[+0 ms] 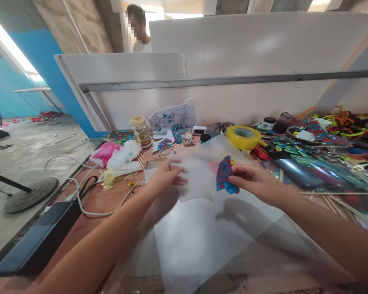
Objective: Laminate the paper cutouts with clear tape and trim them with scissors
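My right hand pinches a small red-and-blue patterned cutout between thumb and fingers, above the worktop. Left of it, my left hand is held with its fingers stretched out and apart, nothing in them. Below both hands lie translucent white sheets, overlapping each other. The cutout's dark pattern lines show, but what it depicts I cannot make out.
A yellow tape roll, a patterned mug and a small white digital device stand at the back. Plastic bags, a cable and a black box lie left. Sticks and patterned pieces crowd the right. A person is behind the partition.
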The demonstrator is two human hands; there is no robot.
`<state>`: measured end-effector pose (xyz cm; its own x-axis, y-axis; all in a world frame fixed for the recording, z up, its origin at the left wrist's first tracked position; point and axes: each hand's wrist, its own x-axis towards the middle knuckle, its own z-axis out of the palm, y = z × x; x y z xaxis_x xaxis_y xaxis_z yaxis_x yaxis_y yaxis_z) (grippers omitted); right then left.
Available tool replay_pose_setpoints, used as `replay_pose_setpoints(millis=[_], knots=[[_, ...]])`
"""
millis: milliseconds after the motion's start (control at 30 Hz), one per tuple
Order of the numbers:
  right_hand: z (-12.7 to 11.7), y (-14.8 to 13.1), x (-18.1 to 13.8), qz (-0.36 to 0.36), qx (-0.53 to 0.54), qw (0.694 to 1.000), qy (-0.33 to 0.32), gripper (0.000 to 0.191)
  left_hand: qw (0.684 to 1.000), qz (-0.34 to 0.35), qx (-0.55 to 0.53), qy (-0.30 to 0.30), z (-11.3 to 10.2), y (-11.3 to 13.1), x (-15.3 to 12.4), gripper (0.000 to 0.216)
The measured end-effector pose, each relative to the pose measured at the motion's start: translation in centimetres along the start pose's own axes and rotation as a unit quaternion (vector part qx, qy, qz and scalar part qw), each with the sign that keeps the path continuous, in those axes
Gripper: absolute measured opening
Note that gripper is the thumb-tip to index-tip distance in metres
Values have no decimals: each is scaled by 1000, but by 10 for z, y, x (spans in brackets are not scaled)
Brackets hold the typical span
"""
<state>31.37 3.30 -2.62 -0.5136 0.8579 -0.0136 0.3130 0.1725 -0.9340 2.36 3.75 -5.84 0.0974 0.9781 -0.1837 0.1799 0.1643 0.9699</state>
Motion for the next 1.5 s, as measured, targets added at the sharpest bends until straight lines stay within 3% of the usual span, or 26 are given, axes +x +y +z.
replay_pose_setpoints(millis=[167,300,433,633,767,933,1067,1200,1333,1500], knots=[[26,30,25,44,23,998,-24,42,990,-85,48,-98,-5,-8,4,26],[31,43,30,66,27,997,-33,44,993,-65,70,-62,-16,-15,13,34],[32,40,31,67,11,997,-46,38,991,-35,120,-37,-14,-21,16,44],[23,27,41,77,-30,995,-63,18,982,-3,177,-59,-12,-19,12,23],[23,26,44,79,-4,996,-50,21,982,15,183,-56,-13,-19,12,31],[45,43,38,70,69,995,7,36,985,18,165,-43,-12,-23,18,47],[54,55,40,64,108,991,34,43,979,-39,163,-119,-15,-17,12,56],[53,57,42,60,122,990,46,43,965,-67,154,-202,-14,-11,0,35],[53,52,37,66,115,991,33,35,977,-32,153,-143,-4,-16,0,24],[61,49,32,49,45,997,25,34,986,16,143,-87,4,-27,9,35]])
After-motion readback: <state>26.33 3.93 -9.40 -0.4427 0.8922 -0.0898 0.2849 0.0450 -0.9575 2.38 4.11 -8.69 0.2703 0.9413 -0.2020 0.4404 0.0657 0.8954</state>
